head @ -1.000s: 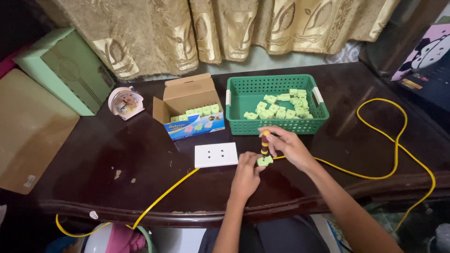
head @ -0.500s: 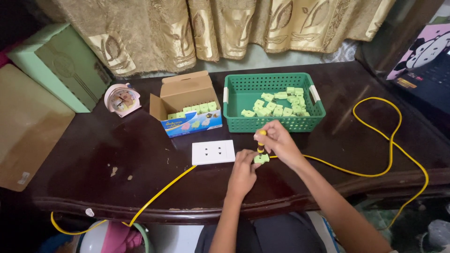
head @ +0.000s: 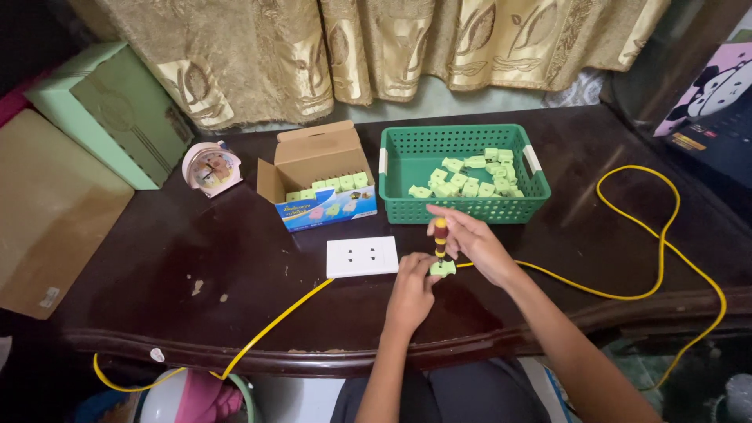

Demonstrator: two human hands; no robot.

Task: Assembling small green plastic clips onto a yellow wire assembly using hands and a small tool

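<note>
While the view has drawn closer, the hands remain in place: left hand [head: 413, 283] pinches the green plug [head: 442, 269] on the desk [head: 235, 290], right hand [head: 470, 239] clamps the upright screwdriver [head: 440, 236] (work continues unchanged).

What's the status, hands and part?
Right hand holds screwdriver upright on green part. Left hand steadies part. White socket plate beside it, apart.

Two hands are showing: left hand [head: 413, 283], right hand [head: 472, 237]. One screwdriver [head: 440, 236], one white socket plate [head: 362, 257], one green basket [head: 462, 207], one open cardboard box [head: 317, 182], one small clock [head: 210, 168] and one yellow cable [head: 663, 251] are lying in view. The loose green pieces [head: 468, 177] are too crowded to count.
</note>
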